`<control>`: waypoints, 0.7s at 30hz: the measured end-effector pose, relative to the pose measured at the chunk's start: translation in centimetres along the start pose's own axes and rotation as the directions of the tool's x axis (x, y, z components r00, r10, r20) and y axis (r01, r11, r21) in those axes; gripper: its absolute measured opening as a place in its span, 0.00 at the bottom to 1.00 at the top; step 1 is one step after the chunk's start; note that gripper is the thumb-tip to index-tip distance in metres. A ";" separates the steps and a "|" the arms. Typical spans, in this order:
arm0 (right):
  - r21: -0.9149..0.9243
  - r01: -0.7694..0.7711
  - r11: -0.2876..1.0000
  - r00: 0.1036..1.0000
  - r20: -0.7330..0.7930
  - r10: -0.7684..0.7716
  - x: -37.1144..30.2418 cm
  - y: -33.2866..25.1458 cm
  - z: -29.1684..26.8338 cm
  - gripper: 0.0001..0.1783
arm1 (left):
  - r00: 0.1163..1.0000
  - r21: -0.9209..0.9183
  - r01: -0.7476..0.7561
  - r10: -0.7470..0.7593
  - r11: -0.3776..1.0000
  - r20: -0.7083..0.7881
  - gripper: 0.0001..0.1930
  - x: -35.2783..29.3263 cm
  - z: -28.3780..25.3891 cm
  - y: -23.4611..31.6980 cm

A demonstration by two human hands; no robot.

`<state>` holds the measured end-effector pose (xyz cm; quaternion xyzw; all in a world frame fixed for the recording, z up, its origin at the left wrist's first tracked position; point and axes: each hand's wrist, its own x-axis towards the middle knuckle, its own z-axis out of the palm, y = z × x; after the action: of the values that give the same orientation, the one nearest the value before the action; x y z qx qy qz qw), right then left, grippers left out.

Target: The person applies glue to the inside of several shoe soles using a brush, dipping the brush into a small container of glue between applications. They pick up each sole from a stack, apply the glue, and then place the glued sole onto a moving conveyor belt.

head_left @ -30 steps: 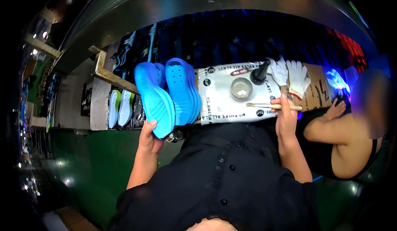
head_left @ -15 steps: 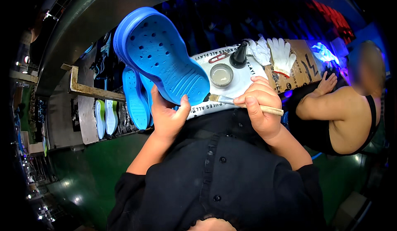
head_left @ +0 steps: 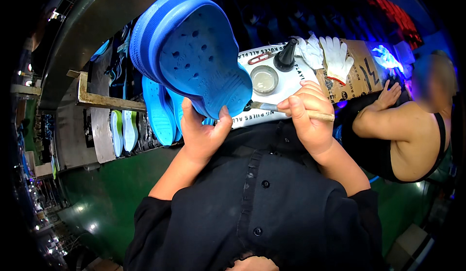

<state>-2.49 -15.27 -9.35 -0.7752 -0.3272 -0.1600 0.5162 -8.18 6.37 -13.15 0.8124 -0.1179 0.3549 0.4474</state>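
A blue foam clog [head_left: 206, 62] is held up by its heel end in my left hand [head_left: 206, 130], the thumb on the near edge and the fingers underneath. Its insole, with several holes toward the toe, faces me. My right hand [head_left: 310, 118] grips a brush [head_left: 318, 115] by its pale wooden handle. The brush's bristles are at the heel's right side, partly hidden by the shoe. Beyond the brush, a small round bowl [head_left: 264, 80] of cloudy liquid stands on a white printed sheet [head_left: 250, 119]. A black cone-tipped bottle [head_left: 286, 56] stands behind the bowl.
White gloves [head_left: 336, 59] lie on cardboard [head_left: 357, 72] at the right. Blue insole-shaped pieces [head_left: 158, 115] and white-and-green ones [head_left: 129, 130] rest at the left, near a metal bracket [head_left: 109, 101]. A red clip-like tool [head_left: 260, 58] lies behind the bowl. A co-worker [head_left: 403, 120] sits at right.
The clog has tilted, lifting its toe and showing more of its outer side wall. The brush tip has moved up slightly along the heel's right side, with my right hand following.
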 end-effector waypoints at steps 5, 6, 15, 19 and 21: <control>0.072 -0.015 0.997 0.997 -0.069 0.020 -0.1 0.0 -0.4 0.12 | 0.998 -0.021 0.068 -0.068 0.997 0.010 0.33 -0.3 0.0 0.0; 0.072 -0.016 0.997 0.997 -0.069 0.021 0.0 -0.2 -0.4 0.12 | 0.995 -0.021 0.100 -0.099 0.995 0.028 0.33 -0.3 0.0 0.0; -0.059 0.042 0.997 0.999 -0.009 -0.043 0.2 -0.1 -0.3 0.12 | 0.998 -0.003 -0.052 0.052 0.999 0.033 0.41 -0.7 -0.2 -0.7; 0.004 -0.014 1.000 0.999 -0.034 0.014 -0.3 -0.2 -0.8 0.11 | 0.996 -0.008 -0.088 0.088 0.996 -0.013 0.40 -1.1 0.2 -0.7; 0.020 0.102 0.995 0.994 0.033 -0.103 -0.2 -0.5 -0.7 0.09 | 0.995 0.022 -0.096 0.096 0.995 0.011 0.40 -0.9 0.3 -0.3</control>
<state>-2.88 -15.82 -8.80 -0.7553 -0.3767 -0.1702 0.5087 -8.52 6.23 -14.03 0.8125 -0.1550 0.3734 0.4199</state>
